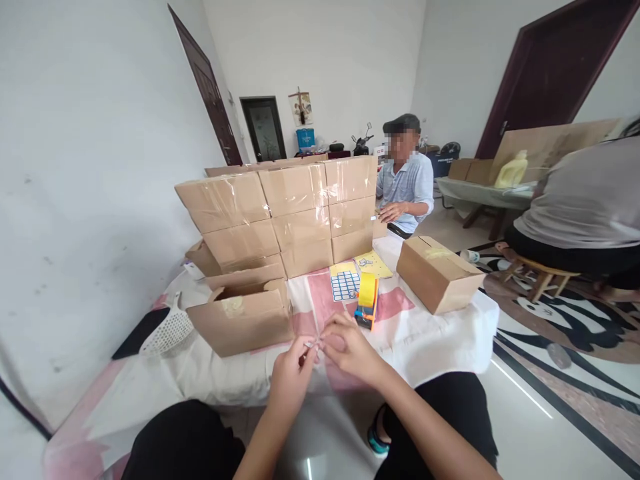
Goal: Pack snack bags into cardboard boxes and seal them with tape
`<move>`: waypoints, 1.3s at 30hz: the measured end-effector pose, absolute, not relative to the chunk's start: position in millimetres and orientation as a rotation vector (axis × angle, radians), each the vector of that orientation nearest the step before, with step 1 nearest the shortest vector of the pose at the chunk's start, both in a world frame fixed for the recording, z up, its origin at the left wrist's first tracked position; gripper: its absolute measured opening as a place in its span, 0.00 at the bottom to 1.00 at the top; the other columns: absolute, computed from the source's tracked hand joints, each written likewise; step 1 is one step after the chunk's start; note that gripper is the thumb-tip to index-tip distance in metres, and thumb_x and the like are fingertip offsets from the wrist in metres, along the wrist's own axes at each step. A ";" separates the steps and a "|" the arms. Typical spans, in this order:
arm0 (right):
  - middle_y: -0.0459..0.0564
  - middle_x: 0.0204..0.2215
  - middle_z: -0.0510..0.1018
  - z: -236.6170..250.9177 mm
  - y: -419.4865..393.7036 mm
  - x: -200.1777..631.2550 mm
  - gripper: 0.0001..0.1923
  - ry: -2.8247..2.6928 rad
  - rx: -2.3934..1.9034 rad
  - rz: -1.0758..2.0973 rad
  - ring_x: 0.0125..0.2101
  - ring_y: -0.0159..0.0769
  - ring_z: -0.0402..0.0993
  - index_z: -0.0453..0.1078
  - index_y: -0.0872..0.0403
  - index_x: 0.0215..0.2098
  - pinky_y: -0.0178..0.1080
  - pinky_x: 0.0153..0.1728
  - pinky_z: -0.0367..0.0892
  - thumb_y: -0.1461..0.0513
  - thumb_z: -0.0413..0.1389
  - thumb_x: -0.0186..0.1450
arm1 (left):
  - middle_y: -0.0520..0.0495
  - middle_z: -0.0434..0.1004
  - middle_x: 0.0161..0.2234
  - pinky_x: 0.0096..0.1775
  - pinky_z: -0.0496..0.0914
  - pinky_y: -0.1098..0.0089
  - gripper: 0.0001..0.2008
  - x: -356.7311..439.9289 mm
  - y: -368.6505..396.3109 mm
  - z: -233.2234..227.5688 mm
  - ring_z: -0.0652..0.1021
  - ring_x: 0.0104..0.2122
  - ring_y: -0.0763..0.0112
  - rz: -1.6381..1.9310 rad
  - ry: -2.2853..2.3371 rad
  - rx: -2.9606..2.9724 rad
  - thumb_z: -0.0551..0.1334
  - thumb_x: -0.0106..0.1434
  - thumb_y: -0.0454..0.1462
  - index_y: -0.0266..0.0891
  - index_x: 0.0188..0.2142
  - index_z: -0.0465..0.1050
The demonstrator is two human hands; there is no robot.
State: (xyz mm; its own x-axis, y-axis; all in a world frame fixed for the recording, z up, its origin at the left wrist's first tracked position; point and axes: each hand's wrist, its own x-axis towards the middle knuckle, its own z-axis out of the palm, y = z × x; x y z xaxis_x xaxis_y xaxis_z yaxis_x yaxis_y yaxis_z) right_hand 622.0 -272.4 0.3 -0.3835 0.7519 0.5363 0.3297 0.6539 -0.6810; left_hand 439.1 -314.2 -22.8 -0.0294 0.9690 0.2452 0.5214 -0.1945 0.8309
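My left hand (293,375) and right hand (350,348) pinch one small strip (313,345) between fingertips; the tape dispenser (367,300) sits just beyond my right.

Stacked taped boxes (295,213) w/ seated person (407,183) behind, sticker sheet (345,285) in front, single box (439,272) at right.

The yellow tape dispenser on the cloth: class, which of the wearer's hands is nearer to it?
Right. The right hand sits just below the tape dispenser, almost touching its near end. The left hand is further down and to the left, fingertips meeting the right's.
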 end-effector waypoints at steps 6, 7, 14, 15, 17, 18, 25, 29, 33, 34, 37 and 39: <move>0.49 0.35 0.78 -3.1 -272.3 620.3 0.07 -1.930 -0.852 0.563 0.41 0.42 0.71 0.73 0.51 0.34 0.47 0.46 0.63 0.68 0.55 0.66 | 0.51 0.82 0.29 0.35 0.64 0.69 0.15 435.7 -309.8 -25.2 0.79 0.29 0.66 0.975 1.744 1.854 0.54 0.69 0.48 0.44 0.37 0.73; 0.49 0.35 0.78 -4.7 -269.4 623.8 0.07 -1.875 -0.841 0.625 0.40 0.41 0.72 0.72 0.52 0.34 0.46 0.45 0.64 0.68 0.55 0.66 | 0.51 0.81 0.29 0.35 0.64 0.69 0.15 437.4 -309.7 -26.0 0.79 0.29 0.66 0.998 1.744 1.878 0.54 0.69 0.48 0.44 0.36 0.74; 0.47 0.30 0.78 -17.1 -262.7 643.0 0.07 -1.737 -0.851 0.816 0.34 0.37 0.74 0.72 0.52 0.30 0.39 0.39 0.66 0.67 0.55 0.64 | 0.53 0.73 0.21 0.31 0.63 0.72 0.21 457.6 -306.5 -29.7 0.73 0.24 0.70 1.080 1.564 1.720 0.55 0.68 0.52 0.41 0.26 0.69; 0.47 0.29 0.78 -17.9 -264.4 643.9 0.07 -1.745 -0.855 0.814 0.34 0.37 0.74 0.71 0.52 0.29 0.38 0.38 0.65 0.68 0.55 0.63 | 0.53 0.71 0.20 0.31 0.62 0.72 0.23 459.0 -306.1 -29.4 0.72 0.23 0.71 1.079 1.598 1.720 0.56 0.68 0.53 0.41 0.23 0.66; 0.46 0.29 0.77 -18.6 -268.2 643.9 0.07 -1.761 -0.865 0.815 0.32 0.36 0.73 0.71 0.52 0.29 0.37 0.37 0.65 0.69 0.54 0.61 | 0.54 0.67 0.17 0.30 0.60 0.71 0.25 460.6 -305.9 -28.6 0.70 0.21 0.71 1.088 1.681 1.720 0.56 0.67 0.54 0.41 0.20 0.62; 0.46 0.29 0.77 -18.7 -269.5 643.4 0.07 -1.767 -0.872 0.815 0.32 0.35 0.73 0.71 0.52 0.29 0.37 0.36 0.65 0.70 0.54 0.60 | 0.54 0.66 0.16 0.29 0.60 0.71 0.26 460.8 -306.2 -28.1 0.69 0.21 0.72 1.097 1.707 1.715 0.57 0.67 0.54 0.41 0.20 0.61; 0.46 0.30 0.77 -17.4 -263.8 639.5 0.06 -1.754 -0.930 0.803 0.32 0.36 0.72 0.70 0.53 0.31 0.38 0.36 0.66 0.69 0.58 0.58 | 0.55 0.64 0.17 0.29 0.59 0.71 0.25 454.8 -311.9 -25.6 0.68 0.21 0.73 1.104 1.750 1.733 0.56 0.67 0.55 0.41 0.21 0.60; 0.47 0.33 0.78 -15.8 -262.4 632.0 0.03 -1.824 -0.817 0.867 0.34 0.36 0.74 0.74 0.52 0.34 0.38 0.37 0.67 0.65 0.60 0.62 | 0.54 0.66 0.17 0.31 0.60 0.70 0.25 447.6 -309.8 -28.5 0.70 0.22 0.71 0.996 1.761 1.806 0.53 0.68 0.56 0.42 0.22 0.65; 0.49 0.32 0.74 2.6 -276.6 628.0 0.07 -1.883 -0.753 0.659 0.35 0.38 0.73 0.69 0.52 0.29 0.40 0.38 0.67 0.66 0.55 0.66 | 0.48 0.78 0.25 0.33 0.60 0.67 0.19 430.6 -305.4 -23.4 0.78 0.30 0.60 0.595 2.142 1.733 0.55 0.68 0.53 0.46 0.37 0.78; 0.49 0.33 0.74 10.0 -282.4 629.9 0.07 -1.877 -0.744 0.594 0.36 0.38 0.72 0.68 0.52 0.30 0.41 0.39 0.67 0.66 0.54 0.67 | 0.47 0.79 0.28 0.33 0.60 0.66 0.18 422.5 -305.1 -18.7 0.79 0.33 0.57 0.505 2.239 1.699 0.55 0.68 0.53 0.48 0.39 0.79; 0.50 0.36 0.73 31.7 -300.1 640.7 0.06 -1.843 -0.724 0.517 0.39 0.39 0.71 0.66 0.51 0.34 0.42 0.41 0.67 0.65 0.52 0.71 | 0.46 0.81 0.31 0.33 0.63 0.64 0.19 388.3 -303.6 5.9 0.80 0.35 0.55 0.589 2.450 1.676 0.52 0.70 0.52 0.48 0.37 0.77; 0.51 0.41 0.72 42.8 -309.1 647.0 0.06 -1.881 -0.698 0.527 0.44 0.40 0.70 0.66 0.51 0.36 0.44 0.46 0.67 0.65 0.51 0.72 | 0.45 0.82 0.40 0.38 0.68 0.63 0.18 359.7 -296.4 29.4 0.80 0.41 0.55 0.924 2.559 1.748 0.53 0.70 0.52 0.47 0.44 0.76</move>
